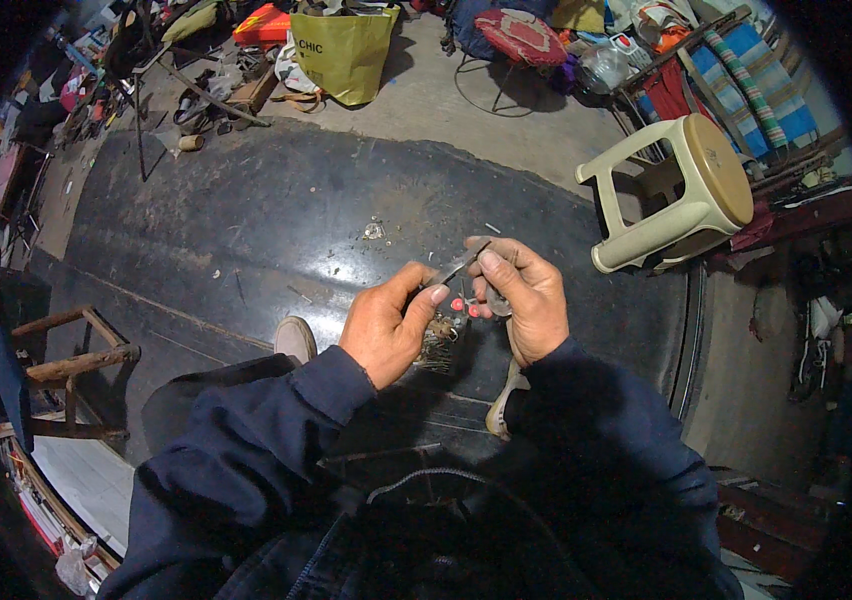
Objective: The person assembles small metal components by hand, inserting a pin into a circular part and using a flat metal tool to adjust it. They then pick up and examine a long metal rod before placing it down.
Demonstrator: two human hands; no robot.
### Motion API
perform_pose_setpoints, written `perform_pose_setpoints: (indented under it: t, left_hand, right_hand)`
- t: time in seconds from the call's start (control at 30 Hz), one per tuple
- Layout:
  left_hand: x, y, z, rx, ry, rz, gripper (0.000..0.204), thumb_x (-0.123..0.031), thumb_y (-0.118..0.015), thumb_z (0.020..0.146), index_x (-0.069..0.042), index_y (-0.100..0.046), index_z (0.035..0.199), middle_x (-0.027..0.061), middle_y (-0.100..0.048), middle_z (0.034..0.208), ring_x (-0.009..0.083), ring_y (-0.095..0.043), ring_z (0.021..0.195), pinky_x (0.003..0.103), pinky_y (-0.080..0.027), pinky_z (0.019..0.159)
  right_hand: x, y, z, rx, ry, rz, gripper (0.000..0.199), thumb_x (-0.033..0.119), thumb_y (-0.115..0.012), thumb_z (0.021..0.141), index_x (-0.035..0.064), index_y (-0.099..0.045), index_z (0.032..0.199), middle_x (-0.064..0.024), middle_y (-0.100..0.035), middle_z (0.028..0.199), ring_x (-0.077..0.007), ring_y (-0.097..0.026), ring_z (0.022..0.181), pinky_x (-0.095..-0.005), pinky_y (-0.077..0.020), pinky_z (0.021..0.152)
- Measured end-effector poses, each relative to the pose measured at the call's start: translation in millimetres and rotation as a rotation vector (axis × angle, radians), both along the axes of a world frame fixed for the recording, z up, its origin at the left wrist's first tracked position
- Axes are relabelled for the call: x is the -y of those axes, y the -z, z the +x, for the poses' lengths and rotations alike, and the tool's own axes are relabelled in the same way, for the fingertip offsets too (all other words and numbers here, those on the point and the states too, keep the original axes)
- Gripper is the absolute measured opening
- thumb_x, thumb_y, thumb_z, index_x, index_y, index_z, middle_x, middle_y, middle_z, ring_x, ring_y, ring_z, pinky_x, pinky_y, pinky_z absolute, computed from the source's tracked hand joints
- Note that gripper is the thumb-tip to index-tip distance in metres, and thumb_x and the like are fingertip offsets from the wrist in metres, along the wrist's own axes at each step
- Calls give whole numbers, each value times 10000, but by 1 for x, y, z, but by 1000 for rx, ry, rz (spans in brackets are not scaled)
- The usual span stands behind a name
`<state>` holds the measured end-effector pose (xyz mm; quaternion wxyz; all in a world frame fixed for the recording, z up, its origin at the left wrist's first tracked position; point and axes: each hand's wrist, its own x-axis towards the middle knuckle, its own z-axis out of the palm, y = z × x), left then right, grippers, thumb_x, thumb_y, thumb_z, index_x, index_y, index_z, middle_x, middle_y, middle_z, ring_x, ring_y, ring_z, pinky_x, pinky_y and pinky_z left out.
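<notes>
My left hand (391,322) pinches one end of a thin, flat grey metal strip (458,266) between thumb and fingers. Its other end, slanting up to the right, lies at the thumb and fingertips of my right hand (526,298), which is closed on it. Two small red-tipped bits (466,308) show under the strip beside my right fingers; their kind cannot be made out. Below the hands, partly hidden, is a cluster of thin, spiky metal pieces (436,355).
A black sheet (246,210) covers the floor, with small scraps (374,230) on it. A cream plastic stool (691,185) stands at the right, a wooden frame (76,365) at the left. Beyond the sheet are a yellow bag (346,60) and a red-topped stool (519,38). My shoe (294,340) rests on the sheet.
</notes>
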<state>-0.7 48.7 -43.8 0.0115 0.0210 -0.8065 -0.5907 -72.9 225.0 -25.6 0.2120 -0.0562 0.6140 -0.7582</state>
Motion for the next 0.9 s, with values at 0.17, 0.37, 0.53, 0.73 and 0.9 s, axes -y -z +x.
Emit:
perform_pose_setpoints:
  t: [0.17,0.37,0.53,0.73,0.9]
  left_hand:
    - [-2,0,1,-15,25,33,191,-203,-590,991,-16,-617,1024,166,-639,765,261,-631,679,363,-487,644]
    - [-2,-4,2,-3,49,31,192,-198,-578,996,-11,-615,1020,168,-641,785,250,-625,699,355,-491,670]
    - [-3,-5,2,8,63,62,214,-215,-554,1007,-7,-608,1017,163,-630,775,250,-616,700,359,-488,678]
    - [-2,-4,2,-5,61,61,219,-217,-537,1014,-6,-596,1006,159,-622,768,256,-612,706,366,-485,679]
    - [-1,-4,2,6,57,72,221,-219,-536,1016,-6,-594,1005,158,-622,772,259,-608,705,365,-484,679]
  right_hand:
    - [2,1,2,-42,60,79,206,174,-701,927,3,-686,1040,-6,-616,777,-65,-540,645,-221,-430,548]
    - [2,2,2,-65,93,130,170,179,-726,913,28,-694,985,23,-602,718,-47,-507,603,-214,-385,530]
    - [2,4,2,-86,104,134,168,179,-728,913,27,-701,977,21,-602,717,-44,-501,604,-214,-371,530]
    - [0,3,2,-82,100,144,168,171,-709,927,21,-709,1002,13,-607,727,-48,-516,627,-216,-386,544]
    - [1,3,2,-116,87,138,266,237,-644,980,-18,-694,1037,-29,-618,793,-78,-545,650,-225,-427,555]
